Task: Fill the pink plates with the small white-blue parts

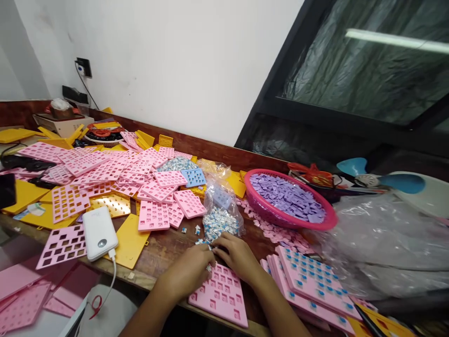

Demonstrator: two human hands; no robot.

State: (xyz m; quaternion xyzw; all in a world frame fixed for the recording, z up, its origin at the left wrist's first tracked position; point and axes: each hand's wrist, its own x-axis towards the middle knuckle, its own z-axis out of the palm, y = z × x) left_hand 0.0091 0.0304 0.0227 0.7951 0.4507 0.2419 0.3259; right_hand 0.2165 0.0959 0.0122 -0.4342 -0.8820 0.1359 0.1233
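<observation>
Both my hands meet at the far edge of a pink grid tray [224,299] that lies on the wooden table's front edge. My left hand [191,269] is curled, its fingertips pinched on small blue-and-white pieces at the tray's top left. My right hand [236,255] is curled beside it, fingers pressed down near the same spot; what it holds is too small to make out. Just beyond the fingers sits a clear bag of small blue-and-white pieces [220,216], with a few loose ones [196,229] on the wood.
A stack of filled pink trays [312,285] lies right of my hands. Behind it stands a pink basket of purple pieces [291,199]. Many empty pink trays [105,173] and yellow plates [131,241] cover the left. A white power bank [100,231] with cable lies front left.
</observation>
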